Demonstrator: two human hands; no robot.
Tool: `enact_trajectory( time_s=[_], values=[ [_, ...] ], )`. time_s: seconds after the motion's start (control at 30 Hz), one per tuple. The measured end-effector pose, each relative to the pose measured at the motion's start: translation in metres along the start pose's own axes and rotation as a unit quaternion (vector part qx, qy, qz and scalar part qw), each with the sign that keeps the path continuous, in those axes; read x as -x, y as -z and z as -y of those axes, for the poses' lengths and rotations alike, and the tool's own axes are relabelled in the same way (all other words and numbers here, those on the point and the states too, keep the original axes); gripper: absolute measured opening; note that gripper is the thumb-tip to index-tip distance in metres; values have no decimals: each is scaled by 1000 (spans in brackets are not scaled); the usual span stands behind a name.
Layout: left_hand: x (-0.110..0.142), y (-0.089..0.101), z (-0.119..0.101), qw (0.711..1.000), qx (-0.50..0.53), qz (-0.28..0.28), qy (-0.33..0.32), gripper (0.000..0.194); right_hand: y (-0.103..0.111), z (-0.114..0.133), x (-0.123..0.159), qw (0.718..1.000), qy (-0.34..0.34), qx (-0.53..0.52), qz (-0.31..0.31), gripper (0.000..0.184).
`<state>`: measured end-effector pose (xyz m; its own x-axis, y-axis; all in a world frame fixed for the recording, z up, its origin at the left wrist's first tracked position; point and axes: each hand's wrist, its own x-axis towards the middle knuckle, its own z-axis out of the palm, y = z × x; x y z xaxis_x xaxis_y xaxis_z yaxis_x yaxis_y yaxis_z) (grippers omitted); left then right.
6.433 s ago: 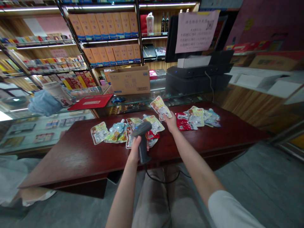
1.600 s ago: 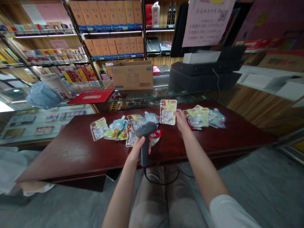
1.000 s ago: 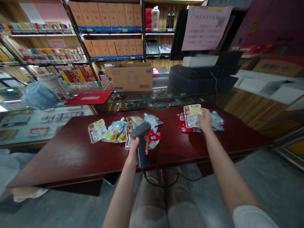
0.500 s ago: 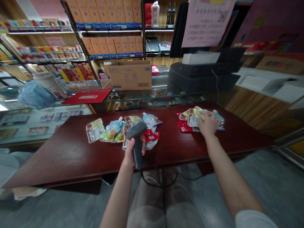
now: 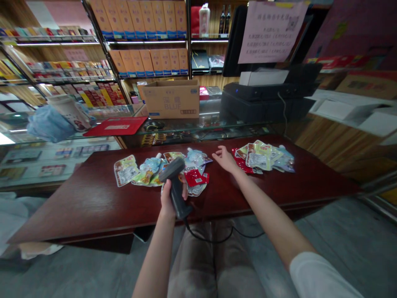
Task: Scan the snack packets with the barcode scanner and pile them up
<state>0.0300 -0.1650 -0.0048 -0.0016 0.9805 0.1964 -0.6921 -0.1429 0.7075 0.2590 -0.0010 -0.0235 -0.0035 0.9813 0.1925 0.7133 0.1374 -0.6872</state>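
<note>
holding a barcode scanner over the tabletop
left hand wraps it; right hand, loosely spread, hovers between left snack-pouch pile and right snack-pouch pile, which, loosely overlapped, could slide if the right forearm brushes it.

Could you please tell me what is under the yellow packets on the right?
Red packaging shows at left, a blue pouch at right; anything else beneath the yellow packets is covered.
</note>
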Motion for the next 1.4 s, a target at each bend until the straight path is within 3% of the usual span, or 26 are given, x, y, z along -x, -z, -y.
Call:
enact_trajectory(
  time_s=[0.1,0.23,0.47,0.67,0.9,1.07,1.23,1.4],
  values=[
    [-1,3,0,1000,-8,-6,5,49,-19,0,-19,998,-35,-36,38,55],
    [-4,4,0,999,-10,-24,19,51,-32,-11,-21,997,-26,-49,54,51],
    [-3,4,2,999,-21,-12,22,49,-27,3,-10,997,-32,16,68,60],
    [-3,8,5,999,-22,0,23,48,-24,16,-11,991,-61,43,115,39],
    [-5,8,5,995,-77,17,67,52,-26,19,-5,991,-55,52,106,66],
    [-27,-3,-9,989,-103,56,88,54,-27,33,-5,980,-65,140,125,68],
    [-65,-11,-21,983,-113,108,101,54,-23,34,-3,983,-65,115,127,60],
    [-83,-7,-13,983,-81,97,130,55,-18,29,-1,985,-44,88,140,66]
  ],
)
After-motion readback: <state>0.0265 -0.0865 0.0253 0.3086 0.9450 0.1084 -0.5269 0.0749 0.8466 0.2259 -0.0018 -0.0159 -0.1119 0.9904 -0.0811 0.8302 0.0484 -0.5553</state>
